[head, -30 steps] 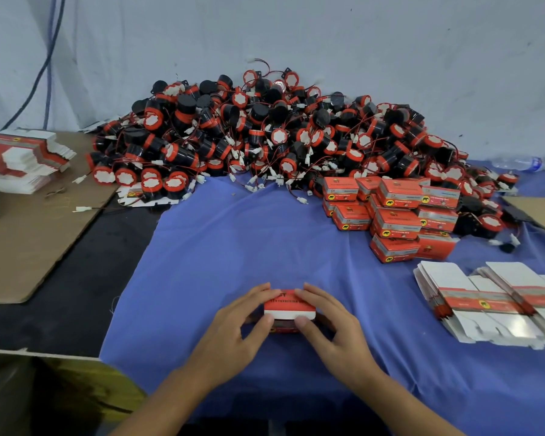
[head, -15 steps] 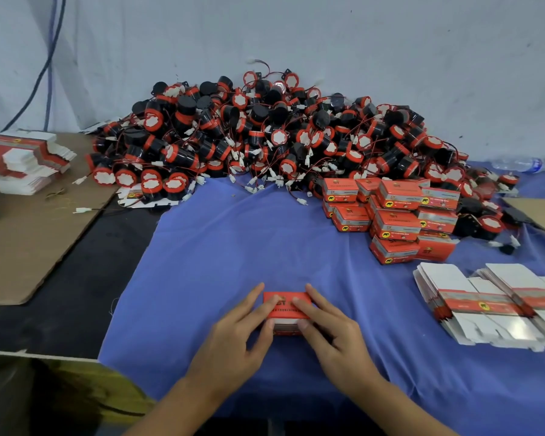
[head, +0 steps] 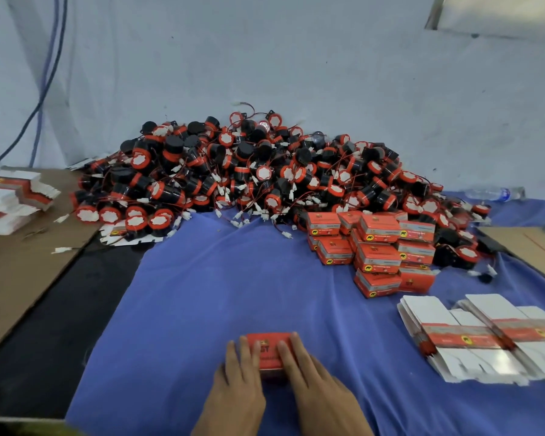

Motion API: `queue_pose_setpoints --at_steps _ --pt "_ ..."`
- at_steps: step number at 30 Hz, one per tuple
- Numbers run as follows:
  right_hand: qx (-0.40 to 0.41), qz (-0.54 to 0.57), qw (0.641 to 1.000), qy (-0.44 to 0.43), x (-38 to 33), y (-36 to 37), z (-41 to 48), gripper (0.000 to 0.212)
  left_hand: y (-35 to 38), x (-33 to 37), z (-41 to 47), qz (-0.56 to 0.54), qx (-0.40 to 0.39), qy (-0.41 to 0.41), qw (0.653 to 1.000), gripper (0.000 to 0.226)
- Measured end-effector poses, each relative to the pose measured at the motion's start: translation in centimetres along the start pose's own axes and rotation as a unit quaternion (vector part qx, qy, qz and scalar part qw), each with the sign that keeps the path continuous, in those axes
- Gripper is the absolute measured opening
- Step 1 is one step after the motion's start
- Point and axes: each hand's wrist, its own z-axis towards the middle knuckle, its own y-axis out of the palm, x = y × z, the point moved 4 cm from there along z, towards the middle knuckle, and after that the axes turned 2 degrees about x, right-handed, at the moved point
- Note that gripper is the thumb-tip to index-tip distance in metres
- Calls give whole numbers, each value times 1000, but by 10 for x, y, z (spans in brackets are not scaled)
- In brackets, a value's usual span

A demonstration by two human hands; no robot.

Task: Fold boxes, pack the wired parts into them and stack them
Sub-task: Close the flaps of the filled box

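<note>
Small red cardboard box [head: 267, 357] lies closed on blue cloth [head: 202, 294] over dark desk [head: 60, 341], near-centre. L hand [head: 238, 385] and R hand [head: 323, 391] both rest on it, fingers [head: 284, 354] straight, close together, flat along top; thumbs not visible. Pile of black-and-red wired parts [head: 249, 171] at rear, stack of packed red boxes [head: 375, 247] rear-right, flat white box blanks [head: 453, 338] well apart at right.

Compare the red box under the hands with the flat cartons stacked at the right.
The red box is folded into shape; the flat cartons are unfolded. The red box is single, under the left hand and right hand; the flat cartons are many and untouched. Both lie on the blue cloth.
</note>
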Motion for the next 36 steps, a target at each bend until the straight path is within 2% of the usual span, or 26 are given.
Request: queue_pose_setpoints --at_steps 3,5,8,9,10,11,13,14,16,18,19,22,24,28,32,34,36 --pt "3 31 998 55 -7 -3 -4 59 6 4 1 -43 -96 -58 993 64" --pt "19 67 993 90 -12 -6 -3 53 12 5 0 -155 -169 -105 968 47" --pt "69 116 984 118 -16 -15 6 48 13 11 -4 -234 -266 -76 932 37" --pt "76 153 974 150 -14 -13 7 60 13 6 -1 -269 -260 -67 925 48" --pt "71 180 964 180 -14 -9 6 69 21 -1 8 -285 -154 -108 940 61" --pt "83 210 952 206 -14 -8 6 69 24 -8 9 -324 -138 -170 920 63" --pt "142 279 910 271 -7 -8 9 86 14 -23 22 -461 -96 -291 833 53" --pt "168 335 877 301 -3 -9 14 90 9 -28 30 -510 -26 -331 794 43" --pt "197 442 803 348 7 -14 37 85 6 -28 55 -585 62 -361 723 26" --pt "210 513 741 379 24 -20 63 74 9 -20 91 -646 69 -359 670 15" --pt "210 536 720 387 34 -20 77 71 10 -15 110 -665 62 -347 658 11" --pt "195 552 700 408 68 -14 115 63 22 1 165 -692 37 -308 651 12" --pt "201 566 681 419 91 -7 139 52 38 12 199 -713 -7 -285 640 16" --pt "213 574 656 442 125 16 169 55 79 27 249 -730 -94 -260 625 22" --pt "234 533 684 440 137 33 166 54 120 34 256 -731 -84 -293 611 13" --pt "258 528 679 441 135 38 151 52 130 40 255 -743 -86 -283 601 17" --pt "316 507 663 451 132 39 131 56 133 42 255 -748 -70 -261 606 19"
